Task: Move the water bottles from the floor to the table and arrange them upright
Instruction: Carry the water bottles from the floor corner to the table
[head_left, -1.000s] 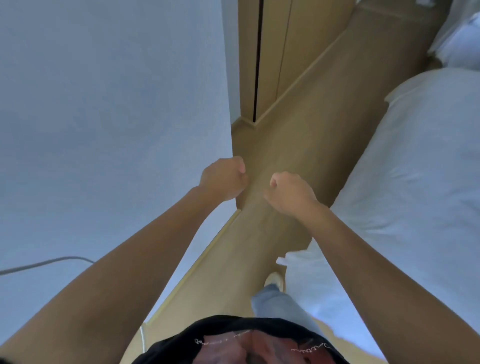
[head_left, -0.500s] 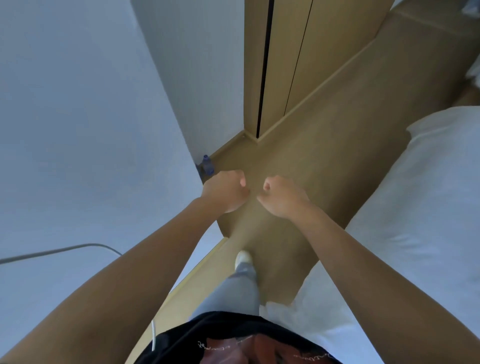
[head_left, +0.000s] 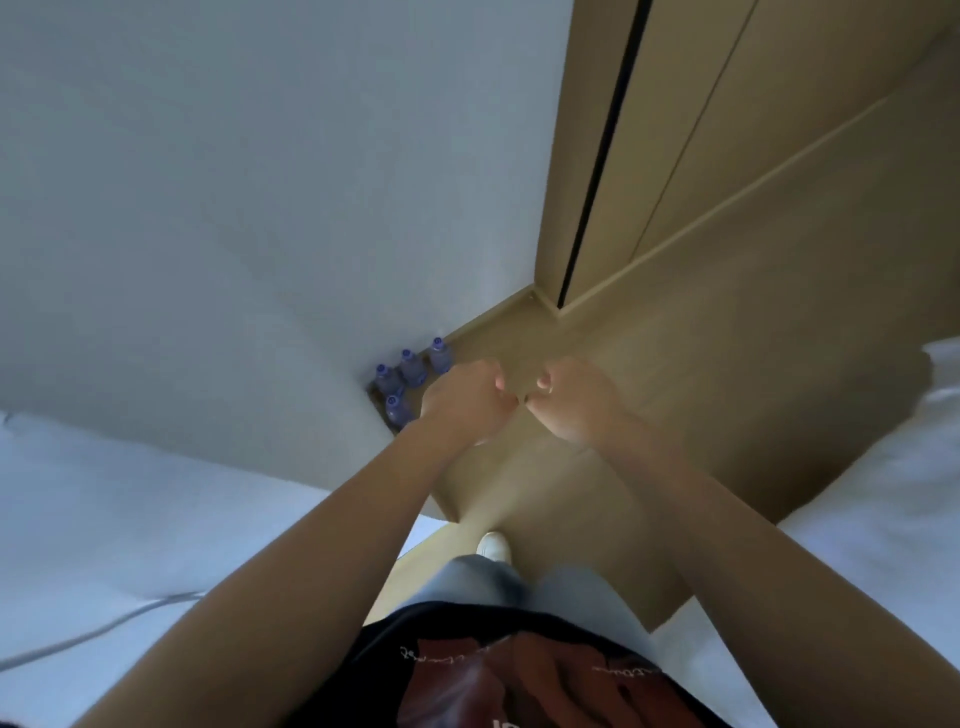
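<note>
- Left hand (head_left: 460, 402) and right hand (head_left: 576, 397): fingers curled into loose fists, holding nothing, knuckles nearly touching.
- Water bottles (head_left: 410, 376): four visible, upright on the floor (head_left: 675, 374), just left of and below the left fingers, against the wall (head_left: 260, 208).

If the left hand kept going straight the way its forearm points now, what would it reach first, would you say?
Probably the bare wooden floor just right of the water bottles, then the wall corner. The left hand, fist curled and empty, overlaps the bottles' edge in the image, but depth is unclear.
</note>
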